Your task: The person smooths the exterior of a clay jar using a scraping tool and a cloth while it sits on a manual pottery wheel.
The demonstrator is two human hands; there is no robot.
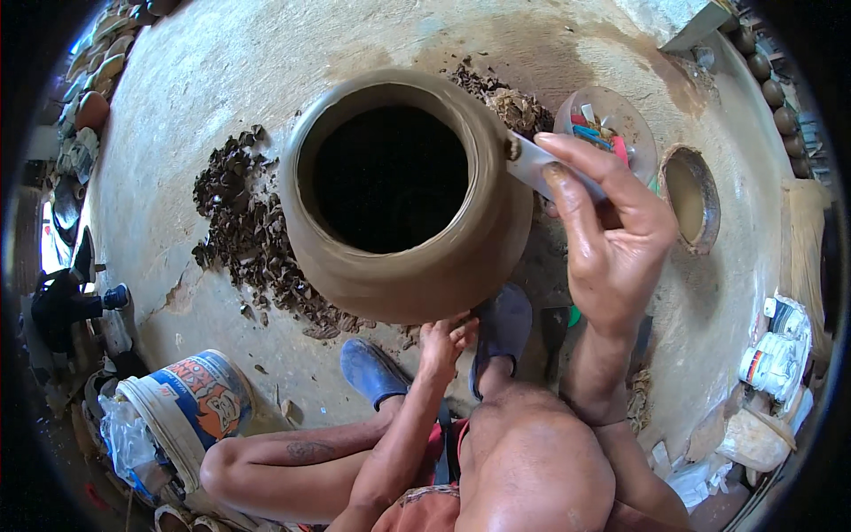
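Observation:
A large, round, wet-looking clay pot (417,285) with a wide dark mouth stands in front of me. My right hand (620,226) pinches a flat, pale scraper (530,166) between thumb and fingers. Its far end meets the pot's right shoulder just below the rim, where a small lump of brown clay (513,147) clings. Low at the pot's near side is my left hand (441,348), its fingertips at the underside and partly hidden by the pot. Those fingers are bent, and I see no tool in them.
Dark clay shavings (232,208) lie left of the pot, with more behind it. At the right stand a clear tub (640,133) of small tools and a round bowl (709,208) of murky liquid. A white bucket (173,434) sits near left. My feet wear blue clogs (370,368).

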